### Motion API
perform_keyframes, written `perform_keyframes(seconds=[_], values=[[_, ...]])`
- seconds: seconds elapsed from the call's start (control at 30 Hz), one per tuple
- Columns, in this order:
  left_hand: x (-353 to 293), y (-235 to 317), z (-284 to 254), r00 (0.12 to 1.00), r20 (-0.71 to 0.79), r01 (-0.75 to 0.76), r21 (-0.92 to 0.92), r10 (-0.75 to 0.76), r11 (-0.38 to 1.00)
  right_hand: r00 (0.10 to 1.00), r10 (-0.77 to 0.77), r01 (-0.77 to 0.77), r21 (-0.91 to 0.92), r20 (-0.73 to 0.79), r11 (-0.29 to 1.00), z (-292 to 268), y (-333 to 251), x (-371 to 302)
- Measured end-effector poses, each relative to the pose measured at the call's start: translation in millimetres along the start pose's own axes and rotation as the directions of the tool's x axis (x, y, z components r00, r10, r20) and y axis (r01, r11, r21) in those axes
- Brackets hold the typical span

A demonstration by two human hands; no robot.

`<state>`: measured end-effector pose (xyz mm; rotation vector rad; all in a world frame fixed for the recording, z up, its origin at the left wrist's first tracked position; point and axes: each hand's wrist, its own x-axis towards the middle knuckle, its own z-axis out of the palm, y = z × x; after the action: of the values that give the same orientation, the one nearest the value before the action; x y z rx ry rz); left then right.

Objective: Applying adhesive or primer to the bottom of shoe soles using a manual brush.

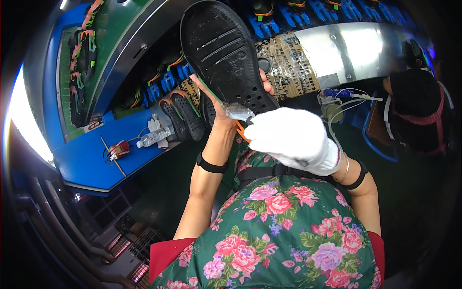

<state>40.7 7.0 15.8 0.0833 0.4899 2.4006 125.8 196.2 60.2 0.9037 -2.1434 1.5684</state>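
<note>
Sole in Hand, Brush at Its Edge

A black shoe sole [224, 53] stands raised before a worker in a floral apron [284, 207], its slotted, perforated face toward the camera. The bare left hand [219, 108] grips it from behind, thumb along the left edge, fingertips at the right. The right hand, in a white glove [291, 137], is closed around a brush [238, 112] whose bristles lie at the sole's lower left edge; the glove hides most of the handle and crowds the sole's lower end. To the left, a blue table [91, 164] bears a clear bottle [155, 137] near black footwear [191, 115]. Behind, the sole partly blocks a metal rail [346, 50] patched with taped cardboard [287, 65]. At right sits a dark bag-like shape or a co-worker's clothing; which, one cannot tell.
</note>
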Motion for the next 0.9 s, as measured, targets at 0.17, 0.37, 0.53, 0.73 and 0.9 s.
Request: perform_keyframes(seconds=[0.17, 0.37, 0.53, 0.73, 0.9], values=[[4, 8, -7, 0.996, 0.091, -0.008, 0.063, 0.002, 0.998, 0.998, 0.065, -0.065, -0.035, -0.010, 0.997, -1, -1, -4], [2, 11, -6, 0.999, 0.043, 0.000, 0.026, -0.001, 1.000, 0.996, 0.092, -0.093, 0.128, 0.010, 0.987, -6, -7, 1], [7, 17, -8, 0.995, 0.091, -0.050, 0.140, 0.038, 0.989, 0.999, 0.040, -0.040, -0.014, 0.004, 0.999, -7, -7, -4], [9, 21, -12, 0.990, 0.116, -0.104, 0.170, 0.084, 0.980, 0.988, 0.141, -0.127, 0.185, -0.064, 0.975, -7, -6, -5], [10, 24, -9, 0.988, 0.132, -0.098, 0.151, 0.079, 0.984, 0.990, 0.136, -0.130, 0.161, -0.027, 0.978, -9, -10, -3]])
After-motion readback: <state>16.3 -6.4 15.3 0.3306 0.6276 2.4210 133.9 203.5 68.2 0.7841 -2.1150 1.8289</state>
